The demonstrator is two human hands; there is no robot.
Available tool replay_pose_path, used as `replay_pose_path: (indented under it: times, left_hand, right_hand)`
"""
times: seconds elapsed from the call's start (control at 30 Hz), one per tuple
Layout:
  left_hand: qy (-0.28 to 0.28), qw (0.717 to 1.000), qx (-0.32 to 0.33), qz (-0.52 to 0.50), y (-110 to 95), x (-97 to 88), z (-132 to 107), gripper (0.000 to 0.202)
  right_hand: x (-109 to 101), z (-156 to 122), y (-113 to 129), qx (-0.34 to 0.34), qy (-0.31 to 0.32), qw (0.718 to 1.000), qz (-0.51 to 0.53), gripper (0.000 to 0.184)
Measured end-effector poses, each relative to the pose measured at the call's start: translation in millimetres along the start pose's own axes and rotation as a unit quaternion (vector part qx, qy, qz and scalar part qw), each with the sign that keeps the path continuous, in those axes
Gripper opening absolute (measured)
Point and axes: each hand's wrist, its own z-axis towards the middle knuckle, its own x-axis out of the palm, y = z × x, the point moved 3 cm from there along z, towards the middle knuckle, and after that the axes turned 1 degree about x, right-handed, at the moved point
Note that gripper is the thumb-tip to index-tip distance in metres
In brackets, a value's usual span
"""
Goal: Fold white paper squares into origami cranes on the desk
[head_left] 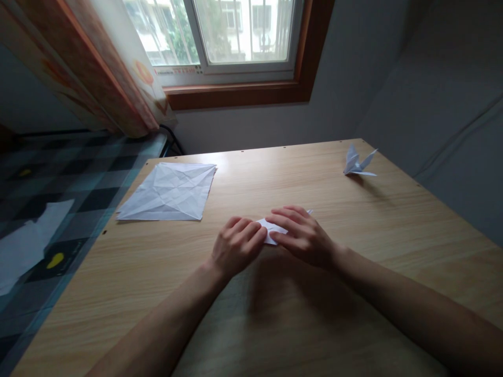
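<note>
Both my hands rest on a small folded white paper (275, 229) in the middle of the wooden table (353, 246). My left hand (237, 245) has its fingers curled and pressed on the paper's left end. My right hand (302, 234) lies over the right part, fingers together and pressing down. Most of the paper is hidden beneath the hands; a tip shows past my right fingers.
A creased, unfolded white paper square (168, 191) lies at the table's far left. A finished white paper crane (357, 163) stands at the far right corner. Left of the table is a checkered bed (66, 183) with a white sheet (27, 241). Curtain and window behind.
</note>
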Motion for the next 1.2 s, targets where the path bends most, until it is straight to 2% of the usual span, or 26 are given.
replay_pose_path:
  times: [0.07,0.13,0.2,0.3,0.47,0.67,0.8,1.07,1.2]
  left_hand:
    - [0.05,0.999,-0.005,-0.017,2.8,5.1,-0.1,0.009]
    - [0.085,0.995,-0.009,-0.047,5.3,8.1,-0.4,0.013]
    - [0.103,0.992,-0.007,-0.068,6.3,8.8,-0.4,0.018]
    - [0.105,0.992,0.008,-0.068,4.9,7.9,-0.3,0.014]
    - [0.08,0.993,0.018,-0.079,3.6,8.9,-1.6,0.016]
    - [0.086,0.983,-0.041,-0.155,10.0,12.2,-2.7,0.019]
    - [0.088,0.981,-0.066,-0.16,10.2,13.3,-0.8,0.022]
    - [0.095,0.98,-0.108,-0.141,10.0,18.1,0.0,0.019]
    - [0.109,0.976,-0.122,-0.141,11.4,20.1,-2.4,0.007]
  right_hand:
    - [8.5,-4.1,-3.5,-0.011,0.053,0.998,0.029,0.02]
    - [14.2,-7.5,-6.6,0.008,0.097,0.994,0.05,0.021]
    - [16.2,-9.3,-7.7,0.034,0.128,0.989,0.061,0.021]
    - [15.2,-9.5,-6.5,0.058,0.152,0.983,0.082,0.02]
    - [13.5,-10.6,-9.1,0.091,0.127,0.979,0.134,0.016]
    - [15.5,-15.4,-17.6,0.157,0.109,0.963,0.188,0.02]
    - [16.1,-16.0,-19.6,0.215,0.094,0.951,0.201,0.022]
    - [19.8,-12.8,-20.6,0.277,0.128,0.937,0.172,0.017]
    - [21.5,-12.5,-20.2,0.291,0.139,0.93,0.176,0.015]
